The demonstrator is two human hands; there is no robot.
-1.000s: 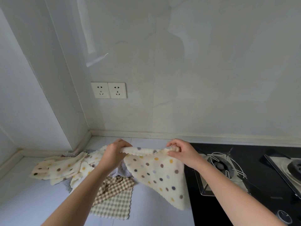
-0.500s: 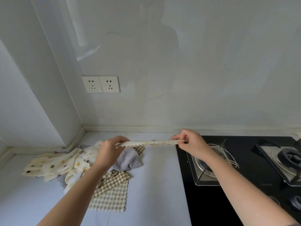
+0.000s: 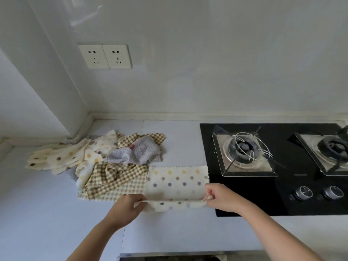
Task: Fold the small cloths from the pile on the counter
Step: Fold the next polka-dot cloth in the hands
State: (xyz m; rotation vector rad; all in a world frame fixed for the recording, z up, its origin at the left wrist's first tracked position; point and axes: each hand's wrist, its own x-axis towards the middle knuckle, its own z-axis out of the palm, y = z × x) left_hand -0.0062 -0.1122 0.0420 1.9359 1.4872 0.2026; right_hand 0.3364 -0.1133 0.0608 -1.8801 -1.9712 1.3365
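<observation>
Cloth (image 3: 177, 180) of cream fabric, scallop-edged and printed with yellow, grey and lilac polka dots, lies spread on the pale grey counter (image 3: 47, 213). It sits between the heap of unfolded cloths and the black glass gas hob (image 3: 263, 200). Its far part rests flat, and its right edge reaches the hob's left edge. Its left edge meets a brown-and-cream checked cloth (image 3: 116, 178) at the front of the pile.

The near edge is raised off the counter and stretched taut between both hands. The left hand (image 3: 126, 208) grips the near-left corner with thumb and curled fingers. The right hand (image 3: 220, 198) pinches the near-right corner between thumb and fingertips, just at the hob's front-left corner.

The crumpled pile of small cloths (image 3: 105, 159) lies in the counter's back-left corner, against the wall. It includes cream dotted cloths (image 3: 62, 157) on the left and a lilac cloth with fine dots (image 3: 135, 151) bunched on top.

On the hob, a steel-framed burner with a wire pan support (image 3: 243, 147) sits behind two round control knobs (image 3: 303, 193). A double white wall socket (image 3: 105, 56) is mounted above the pile.
</observation>
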